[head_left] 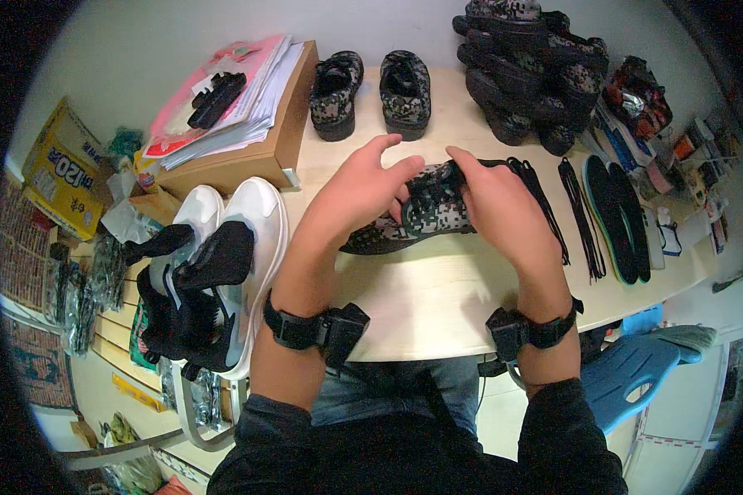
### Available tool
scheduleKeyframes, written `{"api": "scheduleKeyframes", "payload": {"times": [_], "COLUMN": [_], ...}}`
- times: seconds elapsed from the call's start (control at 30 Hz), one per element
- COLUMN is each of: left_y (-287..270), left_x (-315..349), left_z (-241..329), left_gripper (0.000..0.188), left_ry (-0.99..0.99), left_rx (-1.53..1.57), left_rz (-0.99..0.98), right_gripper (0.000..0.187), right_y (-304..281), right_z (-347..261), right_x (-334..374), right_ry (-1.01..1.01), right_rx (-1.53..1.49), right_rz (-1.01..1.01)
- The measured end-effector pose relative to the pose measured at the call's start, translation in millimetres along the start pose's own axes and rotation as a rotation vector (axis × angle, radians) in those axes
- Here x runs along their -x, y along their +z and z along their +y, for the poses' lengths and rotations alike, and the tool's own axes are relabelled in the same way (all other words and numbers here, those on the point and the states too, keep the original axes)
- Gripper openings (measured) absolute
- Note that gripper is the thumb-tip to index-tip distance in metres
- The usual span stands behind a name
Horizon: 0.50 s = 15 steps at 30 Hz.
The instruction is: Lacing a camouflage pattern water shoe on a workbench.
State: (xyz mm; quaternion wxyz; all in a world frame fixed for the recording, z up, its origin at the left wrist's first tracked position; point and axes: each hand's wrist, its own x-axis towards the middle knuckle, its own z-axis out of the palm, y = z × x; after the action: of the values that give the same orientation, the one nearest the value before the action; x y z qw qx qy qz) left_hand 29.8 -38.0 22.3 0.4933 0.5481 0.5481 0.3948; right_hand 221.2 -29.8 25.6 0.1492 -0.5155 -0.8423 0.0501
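Observation:
A camouflage shoe (434, 202) lies on the table in front of me, its toe toward the left. My left hand (365, 186) is at its toe side: index finger and thumb are spread above the shoe, while the lower fingers curl against its upper. At the other end, my right hand (506, 200) grips the shoe around its opening, thumb on the upper and the other fingers mostly hidden. Dark laces show on the upper between my hands. Just right of my right hand lie loose black shoelaces (582, 216).
Two camouflage shoes (405, 95) stand at the back, beside a heap of similar shoes (532, 74). Dark insoles (617, 219) lie at right. White-and-black sneakers (256, 214) sit at left, near a cardboard box (293, 136) topped with papers. A blue plastic seat (636, 371) stands below the right edge.

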Motion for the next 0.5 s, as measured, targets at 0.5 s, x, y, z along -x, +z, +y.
{"api": "scheduleKeyframes", "payload": {"times": [0.5], "left_y": [-10.1], "left_x": [-26.7], "left_z": [-35.2], "left_gripper": [0.03], "left_ry": [0.187], "left_rx": [-0.486], "left_rz": [0.429], "right_gripper": [0.043], "right_y": [16.5], "right_z": [7.0], "right_x": [-17.1], "right_ry": [0.156], "right_rx": [-0.525], "right_rz": [0.017]}}
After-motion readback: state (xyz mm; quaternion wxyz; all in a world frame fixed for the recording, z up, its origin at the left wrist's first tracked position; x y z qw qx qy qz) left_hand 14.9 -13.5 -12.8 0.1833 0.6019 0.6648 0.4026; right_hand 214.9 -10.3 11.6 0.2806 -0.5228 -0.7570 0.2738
